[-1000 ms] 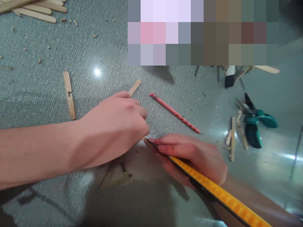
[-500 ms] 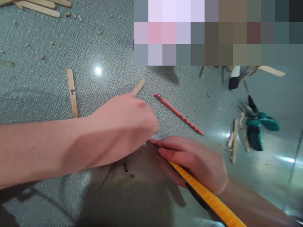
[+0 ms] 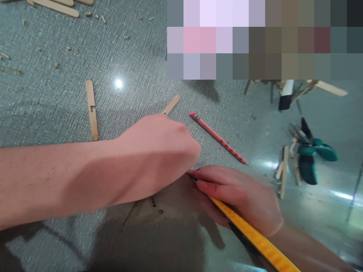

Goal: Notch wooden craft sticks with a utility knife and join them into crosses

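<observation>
My left hand reaches across from the left with its fingers curled in, and whatever it grips is hidden under it. Just past its knuckles, one end of a wooden craft stick sticks out. My right hand wraps around a long yellow-orange utility knife with a dark edge. The knife's front end points up-left toward the underside of my left hand, where its tip is covered. A pink pencil lies on the table beyond both hands. To the left lies a notched craft stick.
Green-handled pliers lie at the right beside broken stick pieces. More craft sticks are heaped at the top left, with wood chips scattered near them. A white-and-black object stands out below the pixelated area. The table is grey and textured.
The whole view has shifted slightly, so table things appear a little further right. My left hand has moved slightly right, covering the bit of wood that showed by the knife tip.
</observation>
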`<state>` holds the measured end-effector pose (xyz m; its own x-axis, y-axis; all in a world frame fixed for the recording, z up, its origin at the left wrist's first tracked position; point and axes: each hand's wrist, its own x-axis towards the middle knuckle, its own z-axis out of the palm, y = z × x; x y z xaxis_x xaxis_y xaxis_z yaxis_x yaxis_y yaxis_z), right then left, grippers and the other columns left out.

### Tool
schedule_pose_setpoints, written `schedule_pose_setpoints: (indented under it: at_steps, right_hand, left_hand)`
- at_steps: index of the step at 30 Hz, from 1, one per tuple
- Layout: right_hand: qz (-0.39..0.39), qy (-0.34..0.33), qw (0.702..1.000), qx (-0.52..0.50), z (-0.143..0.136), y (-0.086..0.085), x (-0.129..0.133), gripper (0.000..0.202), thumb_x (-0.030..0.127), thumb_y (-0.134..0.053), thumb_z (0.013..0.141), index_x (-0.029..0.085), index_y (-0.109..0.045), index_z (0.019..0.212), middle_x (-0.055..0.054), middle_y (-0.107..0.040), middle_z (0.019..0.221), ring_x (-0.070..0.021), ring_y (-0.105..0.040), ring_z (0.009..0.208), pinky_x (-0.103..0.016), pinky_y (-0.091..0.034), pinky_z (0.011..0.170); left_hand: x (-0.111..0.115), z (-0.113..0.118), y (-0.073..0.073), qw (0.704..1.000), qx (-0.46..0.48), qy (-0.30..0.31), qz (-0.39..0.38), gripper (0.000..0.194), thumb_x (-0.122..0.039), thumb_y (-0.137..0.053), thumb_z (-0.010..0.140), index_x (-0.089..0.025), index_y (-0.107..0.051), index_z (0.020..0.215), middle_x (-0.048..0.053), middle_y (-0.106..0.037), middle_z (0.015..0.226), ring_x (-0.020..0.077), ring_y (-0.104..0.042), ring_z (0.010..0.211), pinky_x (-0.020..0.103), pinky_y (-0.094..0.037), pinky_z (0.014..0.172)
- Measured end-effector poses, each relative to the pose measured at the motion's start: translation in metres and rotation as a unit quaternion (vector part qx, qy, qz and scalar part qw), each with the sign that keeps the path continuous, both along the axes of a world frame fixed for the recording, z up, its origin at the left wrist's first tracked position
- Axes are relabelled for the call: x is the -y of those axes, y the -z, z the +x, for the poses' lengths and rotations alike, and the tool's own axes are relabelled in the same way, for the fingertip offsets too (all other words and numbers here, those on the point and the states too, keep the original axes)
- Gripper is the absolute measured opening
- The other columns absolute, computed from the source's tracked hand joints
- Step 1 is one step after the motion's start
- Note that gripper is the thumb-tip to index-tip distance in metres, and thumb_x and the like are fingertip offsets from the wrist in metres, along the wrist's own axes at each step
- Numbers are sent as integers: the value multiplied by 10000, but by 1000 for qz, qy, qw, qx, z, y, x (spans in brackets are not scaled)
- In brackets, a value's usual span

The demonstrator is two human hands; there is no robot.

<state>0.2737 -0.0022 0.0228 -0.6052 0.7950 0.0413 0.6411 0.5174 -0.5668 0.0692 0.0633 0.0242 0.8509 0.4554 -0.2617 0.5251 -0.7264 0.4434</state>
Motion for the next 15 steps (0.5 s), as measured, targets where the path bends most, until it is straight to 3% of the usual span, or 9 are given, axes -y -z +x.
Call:
schedule_pose_setpoints:
  at_steps: [6, 11, 15]
  right_hand:
    - [-28, -16, 999, -15, 3, 5, 9, 169, 283, -512, 940, 291, -680, 952, 2, -789, 929, -211, -759, 732, -293, -651, 684]
    - [-28, 17, 999, -43, 1, 5, 10, 250, 261, -444, 965, 294, -689, 924, 2, -783, 891, -204, -751, 717, -292, -650, 660]
    - [-23, -22, 998, -51, 1, 5, 9, 221, 204, -480, 946, 276, -689, 928, -3, -777, 939, -184, -745, 716, -254, -638, 646]
  left_hand:
    - [0, 1, -2, 1000, 7, -10, -16, 116, -117, -633, 677, -228, -631, 648, -29, -654, 673, 180, -604, 654, 309, -449, 658]
    - [-1, 2, -4, 1000, 2, -10, -23, 124, -114, -625, 687, -228, -622, 638, -19, -659, 681, 194, -618, 648, 312, -439, 619]
    - [0, 4, -4, 1000, -15, -2, -17, 105, -126, -627, 703, -217, -612, 653, -8, -669, 712, 198, -629, 680, 310, -449, 619]
